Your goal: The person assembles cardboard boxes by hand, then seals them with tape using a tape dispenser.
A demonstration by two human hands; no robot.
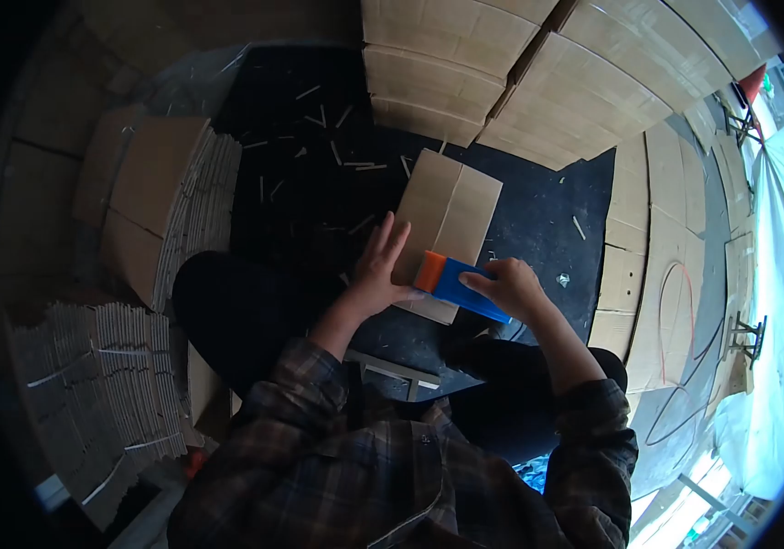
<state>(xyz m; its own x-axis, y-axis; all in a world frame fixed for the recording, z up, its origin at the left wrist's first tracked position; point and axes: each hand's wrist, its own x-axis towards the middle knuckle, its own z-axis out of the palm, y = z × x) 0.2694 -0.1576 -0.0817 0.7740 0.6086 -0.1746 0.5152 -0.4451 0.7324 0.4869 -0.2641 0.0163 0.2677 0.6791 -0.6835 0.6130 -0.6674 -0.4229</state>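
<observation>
A closed cardboard box (451, 201) lies in front of me, with a seam running along its top. My left hand (379, 274) rests against the box's left edge, its fingers spread. A blue tool with an orange end (465, 287), which looks like a tape dispenser, is in my right hand (509, 287). The orange end sits over the near part of the box top, close to my left thumb. My right fingers wrap round the blue part, which reaches past the box's right edge.
Large cardboard boxes (575, 87) are stacked beyond the box. Bundles of flattened cardboard (140, 366) stand at the left. Scraps litter the dark floor (291, 192). Flat cardboard (666, 229) and a thin red cable lie at the right. Part of a stool (397, 371) shows between my legs.
</observation>
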